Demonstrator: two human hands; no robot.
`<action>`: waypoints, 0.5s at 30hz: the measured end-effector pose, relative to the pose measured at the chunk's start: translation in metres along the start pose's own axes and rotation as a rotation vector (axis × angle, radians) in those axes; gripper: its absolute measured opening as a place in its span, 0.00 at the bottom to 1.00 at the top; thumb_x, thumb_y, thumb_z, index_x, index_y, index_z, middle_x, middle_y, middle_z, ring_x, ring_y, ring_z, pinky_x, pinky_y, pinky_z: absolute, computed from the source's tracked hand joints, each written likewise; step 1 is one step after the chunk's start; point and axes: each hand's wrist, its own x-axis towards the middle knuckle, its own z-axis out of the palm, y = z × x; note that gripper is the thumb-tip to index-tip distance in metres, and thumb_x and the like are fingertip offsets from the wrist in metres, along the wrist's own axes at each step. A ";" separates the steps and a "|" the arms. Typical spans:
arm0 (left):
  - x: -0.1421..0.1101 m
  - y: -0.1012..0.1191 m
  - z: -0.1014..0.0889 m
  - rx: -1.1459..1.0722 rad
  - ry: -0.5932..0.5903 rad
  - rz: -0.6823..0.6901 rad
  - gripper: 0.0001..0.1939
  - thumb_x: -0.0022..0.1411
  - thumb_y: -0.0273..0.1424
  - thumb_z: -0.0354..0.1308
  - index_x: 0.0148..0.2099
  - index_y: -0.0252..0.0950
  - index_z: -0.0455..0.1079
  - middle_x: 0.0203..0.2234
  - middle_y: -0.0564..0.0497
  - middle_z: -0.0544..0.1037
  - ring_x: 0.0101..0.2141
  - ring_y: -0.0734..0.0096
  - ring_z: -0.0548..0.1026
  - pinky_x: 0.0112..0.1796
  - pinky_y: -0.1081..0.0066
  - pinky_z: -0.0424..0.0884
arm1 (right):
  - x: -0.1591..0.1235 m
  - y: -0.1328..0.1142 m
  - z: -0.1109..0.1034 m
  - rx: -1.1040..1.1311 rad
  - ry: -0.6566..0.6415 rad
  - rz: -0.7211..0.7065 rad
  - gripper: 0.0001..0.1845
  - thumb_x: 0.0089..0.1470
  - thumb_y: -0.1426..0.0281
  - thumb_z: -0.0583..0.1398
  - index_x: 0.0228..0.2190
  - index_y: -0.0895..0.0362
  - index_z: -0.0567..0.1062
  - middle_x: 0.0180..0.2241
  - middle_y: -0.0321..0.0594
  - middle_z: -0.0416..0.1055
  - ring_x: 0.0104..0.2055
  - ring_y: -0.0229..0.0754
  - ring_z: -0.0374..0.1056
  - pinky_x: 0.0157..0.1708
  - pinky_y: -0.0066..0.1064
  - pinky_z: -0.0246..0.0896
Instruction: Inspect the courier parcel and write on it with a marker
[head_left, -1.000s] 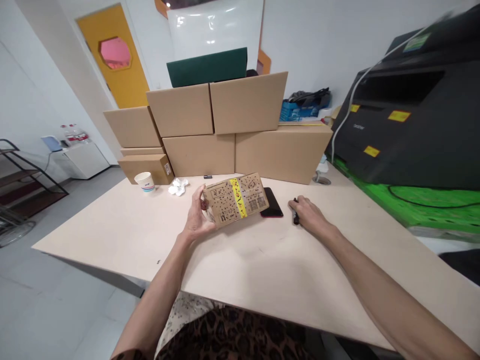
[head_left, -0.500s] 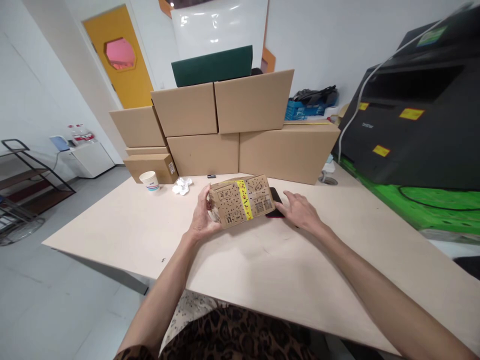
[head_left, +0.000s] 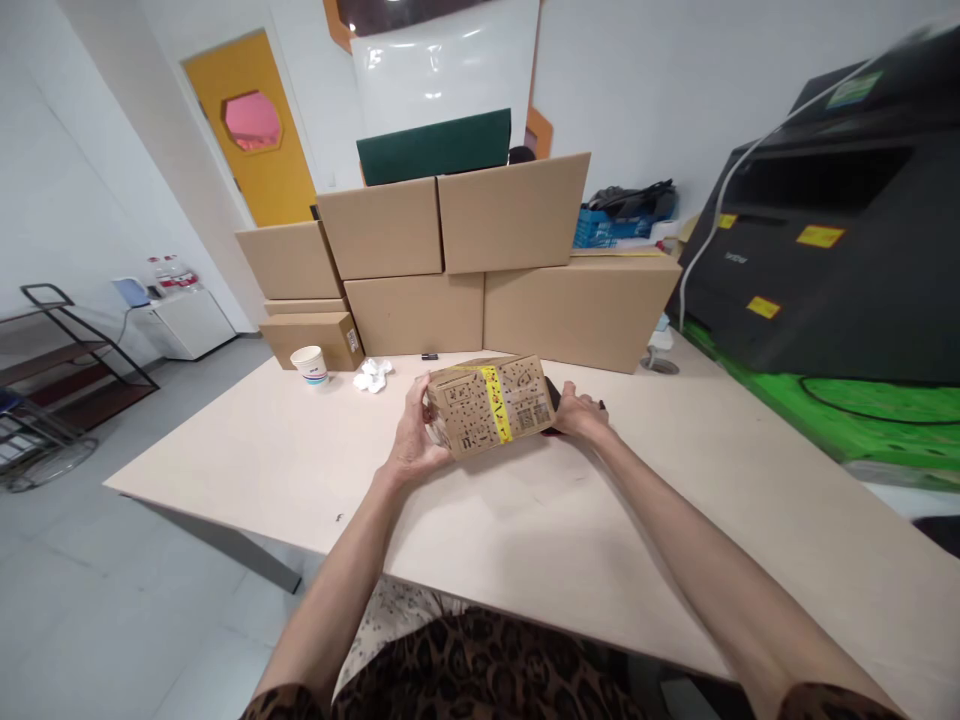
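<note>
You hold one small printed box (head_left: 491,403) with a yellow stripe, and it sits just above the bench (head_left: 600,520). Your left hand (head_left: 417,440) has its grip closed on the left end of the box. Your right hand (head_left: 576,413) presses the right end, with fingers curled on it.

One dark phone (head_left: 551,400) lies right behind the box, mostly hidden by it and your right hand. One black pen (head_left: 600,406) peeks out just right of that hand. Farther left of the box stand one paper cup (head_left: 311,364) and one crumpled white tissue (head_left: 373,374). Behind the box are seven big cardboard boxes (head_left: 480,260), stacked like a wall. Far right of the box is one big black printer (head_left: 825,230) on a green base.

The bench is pale wood. The room has white walls and an orange door (head_left: 251,130).
</note>
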 end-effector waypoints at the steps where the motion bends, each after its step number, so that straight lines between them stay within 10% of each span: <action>1: 0.000 0.000 0.000 -0.001 0.007 0.000 0.63 0.45 0.43 0.77 0.75 0.49 0.44 0.67 0.35 0.62 0.47 0.53 0.76 0.39 0.58 0.77 | 0.003 0.002 0.001 0.082 0.003 0.014 0.59 0.37 0.47 0.73 0.63 0.61 0.60 0.58 0.67 0.70 0.63 0.68 0.67 0.58 0.54 0.62; 7: -0.001 -0.001 0.002 -0.011 0.022 0.017 0.62 0.46 0.41 0.76 0.75 0.48 0.45 0.66 0.35 0.64 0.45 0.55 0.76 0.39 0.58 0.77 | 0.012 0.009 0.014 0.722 0.057 -0.037 0.42 0.30 0.66 0.75 0.50 0.56 0.71 0.45 0.55 0.80 0.53 0.65 0.75 0.54 0.55 0.68; 15: -0.001 0.001 0.000 -0.016 0.029 -0.002 0.60 0.46 0.40 0.76 0.74 0.48 0.45 0.65 0.35 0.64 0.44 0.57 0.75 0.40 0.57 0.76 | -0.010 0.015 0.026 1.251 0.108 -0.143 0.26 0.43 0.53 0.68 0.41 0.54 0.73 0.29 0.39 0.79 0.32 0.49 0.78 0.29 0.39 0.75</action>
